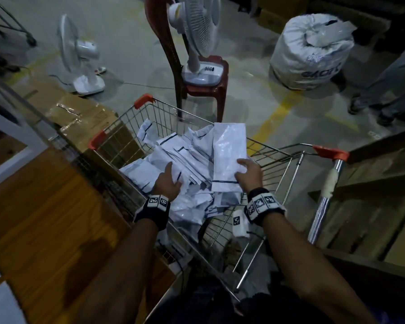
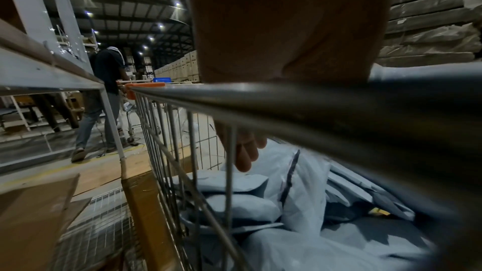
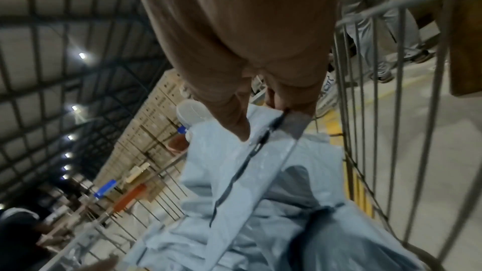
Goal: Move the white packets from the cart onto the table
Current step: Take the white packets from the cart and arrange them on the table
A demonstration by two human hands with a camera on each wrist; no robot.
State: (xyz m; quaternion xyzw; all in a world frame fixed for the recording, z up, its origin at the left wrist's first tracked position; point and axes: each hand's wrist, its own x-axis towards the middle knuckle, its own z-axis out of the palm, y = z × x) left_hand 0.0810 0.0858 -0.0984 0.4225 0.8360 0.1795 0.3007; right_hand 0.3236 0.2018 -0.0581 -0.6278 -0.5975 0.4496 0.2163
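A wire shopping cart (image 1: 126,118) holds a loose pile of white packets (image 1: 187,155) with dark seal strips. My right hand (image 1: 248,174) grips one long white packet (image 1: 229,146) by its near end, thumb on top, and holds it raised above the pile; in the right wrist view the hand (image 3: 260,110) pinches that packet (image 3: 234,172). My left hand (image 1: 167,181) reaches into the cart's left side. Its fingers (image 2: 245,151) point down and touch the pile (image 2: 260,203). The wooden table (image 1: 45,206) lies to the cart's left.
Beyond the cart stands a red chair (image 1: 206,90) carrying a fan; another fan (image 1: 80,57) sits on the floor. A cardboard box (image 1: 84,118) is by the cart's left side. A big white sack (image 1: 311,52) and a person's legs (image 1: 388,90) are at the right.
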